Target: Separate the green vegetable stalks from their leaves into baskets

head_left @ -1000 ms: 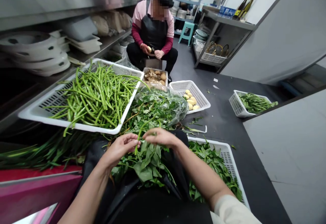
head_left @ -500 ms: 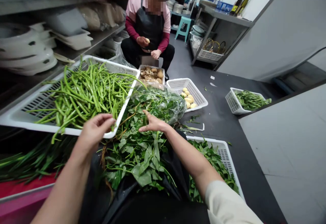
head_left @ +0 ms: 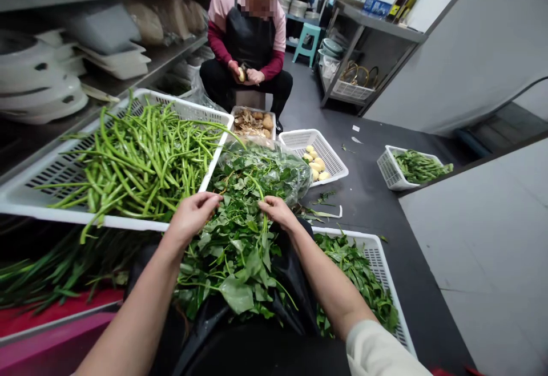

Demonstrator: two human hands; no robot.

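Observation:
My right hand (head_left: pixel 278 211) pinches a green leafy stem (head_left: pixel 256 182) that arches up over the pile. My left hand (head_left: pixel 193 217) is closed, thumb against fingers, just left of the pile; what it holds, if anything, is too small to name. Loose leafy greens (head_left: pixel 240 256) lie heaped on my lap, spreading forward to a clear plastic bag (head_left: pixel 295 165). To the left, long green stems (head_left: pixel 137 165) fill a white basket (head_left: pixel 128 223). Leaves (head_left: pixel 355 273) fill another white basket (head_left: pixel 379 242) by my right arm.
Opposite me a person in a black apron (head_left: pixel 250 39) holds a potato above a crate of potatoes and peelings (head_left: pixel 252 122). Peeled potatoes (head_left: pixel 317 165) sit in a white basket (head_left: pixel 338 162). Further right stands a basket of green vegetables (head_left: pixel 417 166). A metal shelf (head_left: pixel 171 53) runs along the left.
My left hand has moved right, away from the stem basket's corner to the leafy pile. My right hand, open before, has moved slightly right and closed on a stem.

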